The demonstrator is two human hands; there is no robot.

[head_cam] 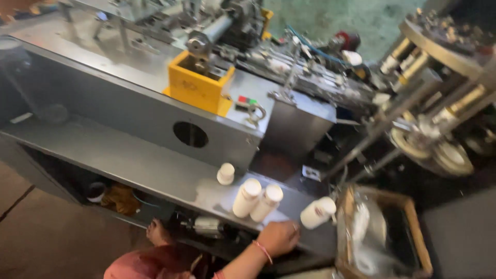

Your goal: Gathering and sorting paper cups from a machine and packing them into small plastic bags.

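Four white cup stacks [257, 200] lie on the steel ledge [129, 160] by the right hand [279, 237].

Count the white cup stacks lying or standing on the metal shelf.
4: a short one standing near the machine wall, two leaning side by side mid-shelf, and one lying by the right hand, which seems just short of it. More may be hidden.

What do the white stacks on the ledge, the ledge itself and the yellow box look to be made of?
White stacks: likely paper cups nested together, matte, with rolled rims; blur leaves it open. Ledge: sheet metal, dull grey, with a soft sheen and a folded edge. Yellow box: looks like painted metal, glossy yellow, open-topped. One hand rests at the ledge's edge by the stacks.
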